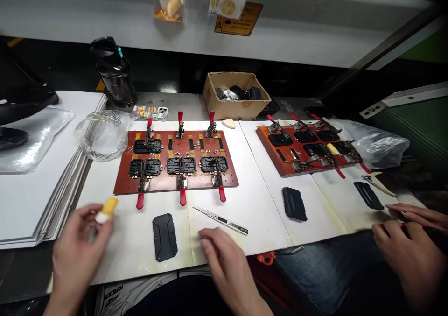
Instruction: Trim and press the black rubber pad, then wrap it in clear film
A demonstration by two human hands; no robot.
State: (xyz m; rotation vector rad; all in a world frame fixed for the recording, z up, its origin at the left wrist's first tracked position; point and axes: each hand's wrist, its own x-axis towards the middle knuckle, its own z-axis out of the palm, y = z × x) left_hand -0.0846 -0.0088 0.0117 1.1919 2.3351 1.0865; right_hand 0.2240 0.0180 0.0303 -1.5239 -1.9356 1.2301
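My left hand point(82, 241) pinches a small yellow-and-white piece point(107, 210) between thumb and fingers, above the white table covering at left. Loosely bent, my right hand point(227, 264) rests near the front edge with nothing seen in it. Between the hands lies a flat black plastic cover point(164, 237). A slim craft knife point(221, 220) lies just beyond my right fingers. Farther back, a red-brown fixture board point(175, 185) carries several black plastic parts, some under toggle clamps with red handles point(183, 197). One black part point(147, 146) sits in its back left place.
A second clamp fixture point(289, 169) stands at right, near a co-worker's hands point(409, 241), black covers point(294, 204) and pliers point(381, 184). Behind are a cardboard box point(238, 109), a phone point(150, 113) and a dark bottle point(115, 75). Stacked sheets point(66, 204) lie left.
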